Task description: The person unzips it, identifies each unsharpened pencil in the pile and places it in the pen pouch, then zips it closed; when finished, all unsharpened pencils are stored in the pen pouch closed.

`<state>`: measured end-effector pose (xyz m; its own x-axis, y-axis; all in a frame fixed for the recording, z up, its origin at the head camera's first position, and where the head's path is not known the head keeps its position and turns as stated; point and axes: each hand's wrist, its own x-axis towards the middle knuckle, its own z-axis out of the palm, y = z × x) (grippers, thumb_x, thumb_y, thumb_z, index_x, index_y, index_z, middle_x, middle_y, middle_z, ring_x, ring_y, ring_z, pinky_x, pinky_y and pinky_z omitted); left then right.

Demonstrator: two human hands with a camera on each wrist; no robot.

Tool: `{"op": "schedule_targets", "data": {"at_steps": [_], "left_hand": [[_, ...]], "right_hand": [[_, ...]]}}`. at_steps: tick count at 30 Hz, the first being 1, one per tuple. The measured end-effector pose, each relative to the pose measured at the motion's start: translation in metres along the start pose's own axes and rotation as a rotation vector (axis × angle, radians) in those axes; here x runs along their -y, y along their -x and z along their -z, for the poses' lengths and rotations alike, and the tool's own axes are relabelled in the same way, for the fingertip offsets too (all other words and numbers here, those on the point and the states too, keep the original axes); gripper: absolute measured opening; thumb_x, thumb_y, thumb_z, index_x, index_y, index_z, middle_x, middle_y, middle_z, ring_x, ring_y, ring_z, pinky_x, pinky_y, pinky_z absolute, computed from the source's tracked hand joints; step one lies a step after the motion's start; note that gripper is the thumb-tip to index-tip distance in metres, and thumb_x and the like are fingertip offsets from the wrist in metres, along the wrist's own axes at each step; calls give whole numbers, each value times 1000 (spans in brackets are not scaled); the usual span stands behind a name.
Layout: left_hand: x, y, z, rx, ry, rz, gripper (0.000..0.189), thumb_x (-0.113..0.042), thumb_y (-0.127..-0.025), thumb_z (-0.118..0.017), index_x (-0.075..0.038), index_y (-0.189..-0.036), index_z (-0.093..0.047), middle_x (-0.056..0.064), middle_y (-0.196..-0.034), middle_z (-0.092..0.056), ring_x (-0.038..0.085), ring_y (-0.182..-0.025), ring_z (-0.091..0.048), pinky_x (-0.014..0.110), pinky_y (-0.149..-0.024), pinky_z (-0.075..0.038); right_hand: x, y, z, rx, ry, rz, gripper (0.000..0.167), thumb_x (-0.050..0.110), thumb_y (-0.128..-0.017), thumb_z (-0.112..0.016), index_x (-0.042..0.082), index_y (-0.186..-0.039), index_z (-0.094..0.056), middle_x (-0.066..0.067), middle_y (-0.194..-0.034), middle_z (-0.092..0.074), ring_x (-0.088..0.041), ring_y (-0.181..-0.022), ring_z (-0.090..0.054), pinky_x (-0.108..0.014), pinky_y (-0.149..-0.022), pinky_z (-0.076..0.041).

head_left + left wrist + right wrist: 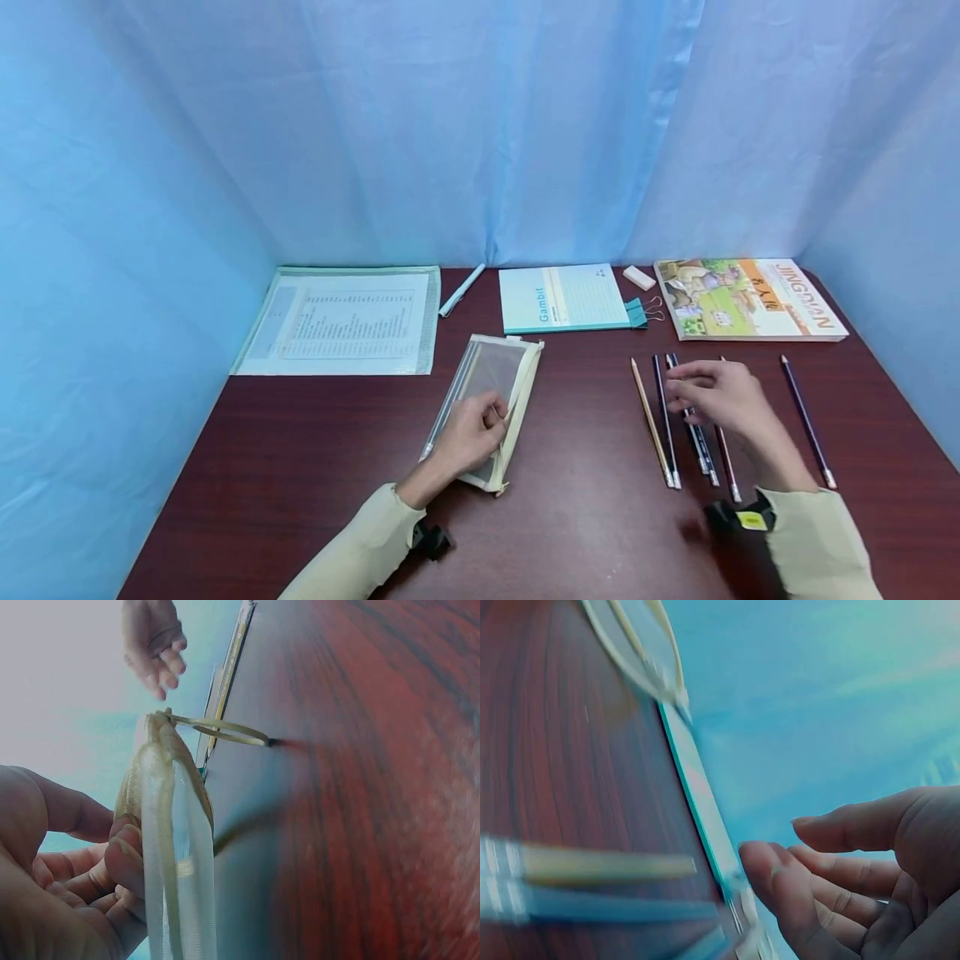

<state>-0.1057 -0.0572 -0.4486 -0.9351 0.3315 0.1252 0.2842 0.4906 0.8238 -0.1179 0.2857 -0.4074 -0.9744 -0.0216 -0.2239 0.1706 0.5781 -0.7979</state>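
Observation:
My left hand (468, 433) pinches the cream zipped edge of a see-through mesh pencil case (480, 372). In the left wrist view the case (196, 862) stands on edge beside the fingers, its top gaping. My right hand (722, 398) hovers over several pencils, thumb apart from the loosely bent fingers, nothing between them in the right wrist view. Under and beside it lie a yellow pencil (651, 421), a dark pencil (664, 421), two patterned dark pencils (701, 450) partly hidden by the hand, and a reddish pencil (727, 467). Farther right is a dark blue pencil (807, 419).
Along the back lie a clear document pouch (262, 333) with a printed sheet, a white pen (461, 292), a Gambit notebook (525, 300), a white eraser (639, 278), teal binder clips (637, 313) and a colourful book (757, 312). Blue curtains (420, 133) surround the table.

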Motion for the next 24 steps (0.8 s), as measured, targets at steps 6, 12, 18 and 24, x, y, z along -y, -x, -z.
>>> {"op": "schedule_targets", "data": {"at_steps": [6,12,18,24], "left_hand": [[2,0,0,4,-13,6,9,5,-83,-56,-1,-79,-61,4,-58,-57,0,-48,-42,16,-48,-35],[3,0,-1,2,-18,7,9,5,-82,-56,-2,-79,-62,4,-58,-58,0,-48,-42,16,-48,-36],[2,0,-2,9,-10,11,9,5,-83,-56,-1,-80,-62,4,-58,-57,0,-48,-42,16,-48,-35],[1,0,-2,8,-12,4,9,5,-82,-55,-1,-80,-62,4,-58,-57,1,-49,-42,16,-48,-34]], "right_hand": [[-25,1,23,-46,198,-51,38,15,-95,-63,-13,-120,-61,-21,-91,-76,-13,-67,-71,-31,-57,-59],[-33,-9,22,-47,403,-52,35,17,-89,-68,-11,-109,-67,-11,-75,-75,-13,-61,-68,-32,-55,-54],[-30,-15,20,-18,535,-115,23,20,-89,-68,-1,-97,-72,-4,-67,-70,-15,-60,-62,-35,-55,-46],[-26,-17,18,-16,608,-106,15,14,-83,-65,7,-70,-63,-4,-61,-54,-18,-57,-49,-34,-52,-38]]}}
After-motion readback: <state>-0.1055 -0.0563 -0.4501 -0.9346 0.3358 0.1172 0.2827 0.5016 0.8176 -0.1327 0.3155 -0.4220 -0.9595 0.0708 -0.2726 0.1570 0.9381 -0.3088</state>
